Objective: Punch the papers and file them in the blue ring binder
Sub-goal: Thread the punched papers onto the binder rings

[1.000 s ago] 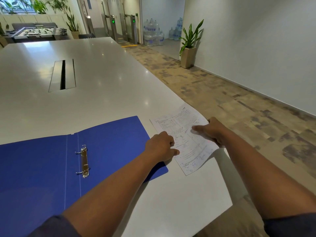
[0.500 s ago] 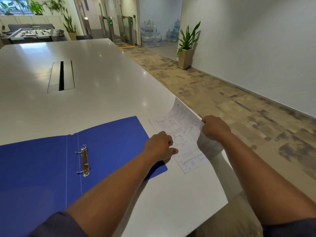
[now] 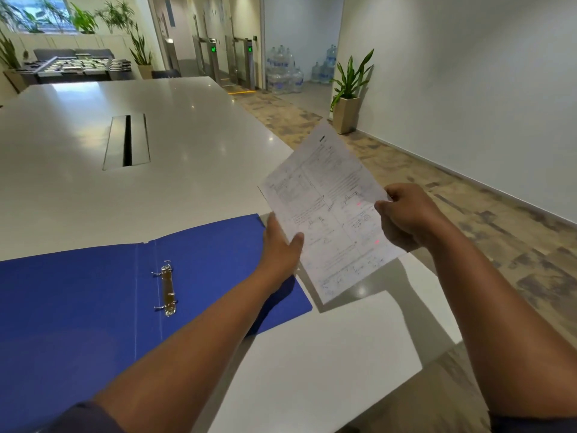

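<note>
The white worktop (image 3: 175, 189) is stretching away ahead of me, with a narrow slotted panel (image 3: 126, 140) set into it well beyond the blue ring binder (image 3: 78, 307). The binder is lying open and flat on the worktop, and its metal ring mechanism (image 3: 167, 289) is sitting along its spine, with nothing on the rings. My left forearm is crossing over the binder's right cover.

Just to the right of the binder, above the worktop's corner, I am holding up the papers (image 3: 331, 210), printed side toward me and tilted so the top corner is leaning away from the binder. They are clear of the worktop, and I cannot tell how many sheets there are.

My left hand (image 3: 281, 245) is gripping the edge of the papers nearest the binder, thumb on the printed face and fingers behind. My right hand (image 3: 409, 214) is pinching the far edge, on the side away from the binder, with its fingers (image 3: 394, 195) curled around the edge.

Far beyond the binder, a potted plant (image 3: 348, 89) is standing against the wall, and water bottles (image 3: 282, 73) are clustering in the corridor.
</note>
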Available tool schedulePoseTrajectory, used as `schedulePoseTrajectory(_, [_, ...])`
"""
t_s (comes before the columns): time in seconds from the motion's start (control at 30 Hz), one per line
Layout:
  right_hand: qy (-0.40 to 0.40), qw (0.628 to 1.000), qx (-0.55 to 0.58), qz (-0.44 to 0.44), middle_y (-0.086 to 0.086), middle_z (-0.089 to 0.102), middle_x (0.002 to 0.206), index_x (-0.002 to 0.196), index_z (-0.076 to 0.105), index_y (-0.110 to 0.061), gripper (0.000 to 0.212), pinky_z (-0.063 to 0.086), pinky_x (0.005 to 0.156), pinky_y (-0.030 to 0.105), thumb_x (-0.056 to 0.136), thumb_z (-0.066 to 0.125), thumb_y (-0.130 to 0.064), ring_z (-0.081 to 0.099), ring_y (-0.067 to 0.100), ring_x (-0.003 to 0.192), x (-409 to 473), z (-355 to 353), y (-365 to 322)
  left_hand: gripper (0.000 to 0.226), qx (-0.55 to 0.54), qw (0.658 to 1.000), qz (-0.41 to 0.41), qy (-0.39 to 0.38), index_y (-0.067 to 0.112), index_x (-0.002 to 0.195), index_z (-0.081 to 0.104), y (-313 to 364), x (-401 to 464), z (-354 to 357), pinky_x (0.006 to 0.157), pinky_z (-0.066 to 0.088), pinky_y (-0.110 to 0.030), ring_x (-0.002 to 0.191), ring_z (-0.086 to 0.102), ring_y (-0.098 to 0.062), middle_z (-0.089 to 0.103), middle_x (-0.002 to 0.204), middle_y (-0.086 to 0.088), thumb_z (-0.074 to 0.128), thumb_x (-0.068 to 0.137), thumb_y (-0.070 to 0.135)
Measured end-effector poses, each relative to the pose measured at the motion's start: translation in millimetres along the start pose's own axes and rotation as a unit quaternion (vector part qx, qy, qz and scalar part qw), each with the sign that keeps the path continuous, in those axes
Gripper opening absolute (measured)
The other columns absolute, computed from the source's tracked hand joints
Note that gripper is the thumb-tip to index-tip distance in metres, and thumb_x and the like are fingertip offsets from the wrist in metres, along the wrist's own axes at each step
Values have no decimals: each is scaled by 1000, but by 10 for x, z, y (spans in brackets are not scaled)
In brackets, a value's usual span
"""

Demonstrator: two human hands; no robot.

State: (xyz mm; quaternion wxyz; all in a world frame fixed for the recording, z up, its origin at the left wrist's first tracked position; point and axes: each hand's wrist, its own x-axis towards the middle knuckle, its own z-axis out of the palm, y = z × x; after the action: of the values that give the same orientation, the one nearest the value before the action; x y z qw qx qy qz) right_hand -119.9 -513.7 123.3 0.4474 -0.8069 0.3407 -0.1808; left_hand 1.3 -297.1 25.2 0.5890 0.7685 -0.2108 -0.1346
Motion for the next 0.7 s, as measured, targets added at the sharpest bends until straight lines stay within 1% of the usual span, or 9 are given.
schedulePoseTrajectory(0.07, [-21,1000,13,-3,4,51,51,94,71,-9,14,37,41,22,100,59,-10,43,16,33,-21,69,-116,74,-76,996,-38,24,27,160,5,125,-11,-171,111,35,-31,133,40,-8,33,151,16,53,104,27])
schedulePoseTrajectory(0.1, [-36,999,29,-10,4,58,57,97,72,-10,13,40,42,24,101,59,-11,49,16,36,-38,132,-177,71,-120,991,-57,33,28,161,6,172,-3,-275,110,39,-33,133,46,-11,39,152,13,51,105,27])
schedulePoseTrajectory(0.17, [-66,995,71,-39,6,76,81,100,74,-14,15,53,58,31,101,60,-10,70,19,61,-75,307,-288,55,-242,965,-90,46,24,155,28,243,26,-521,105,50,-41,124,60,-19,56,145,3,52,105,21])
schedulePoseTrajectory(0.23, [-83,989,97,-69,6,81,97,104,75,-18,16,58,74,36,101,61,-11,77,22,82,-111,506,-371,39,-336,936,-97,49,18,142,49,322,9,-800,96,57,-48,114,68,-24,68,131,-4,53,104,12])
schedulePoseTrajectory(0.3, [-102,981,132,-95,0,82,94,104,75,-19,16,61,71,34,101,62,-10,79,19,82,-146,697,-447,30,-317,944,-53,76,16,132,57,369,-36,-1075,92,59,-46,110,71,-24,72,123,-3,54,104,8])
schedulePoseTrajectory(0.4, [-153,962,196,-114,-1,82,93,106,73,-10,21,57,56,22,96,61,3,79,16,79,-204,967,-564,24,-230,963,53,130,21,122,59,426,-182,-1436,90,60,-39,109,71,-19,73,121,0,55,103,8])
schedulePoseTrajectory(0.5, [-190,952,202,-128,-3,82,99,112,72,-12,38,58,62,20,90,55,14,79,15,88,-287,1203,-672,24,-167,964,124,167,22,121,60,414,-355,-1665,84,60,-28,107,71,-13,73,120,3,55,102,9])
schedulePoseTrajectory(0.57, [-200,949,203,-133,-8,82,94,105,73,-18,43,58,61,20,88,54,16,78,10,86,-348,1333,-712,24,-140,963,143,182,23,123,60,377,-443,-1748,81,59,-21,106,71,-9,73,118,6,54,103,11])
schedulePoseTrajectory(0.7, [-222,947,194,-124,-10,81,93,101,72,-22,38,57,59,17,88,60,12,77,6,82,-452,1557,-639,27,-153,966,109,175,22,127,59,195,-574,-1758,96,57,-39,116,68,-18,70,126,-2,52,104,9])
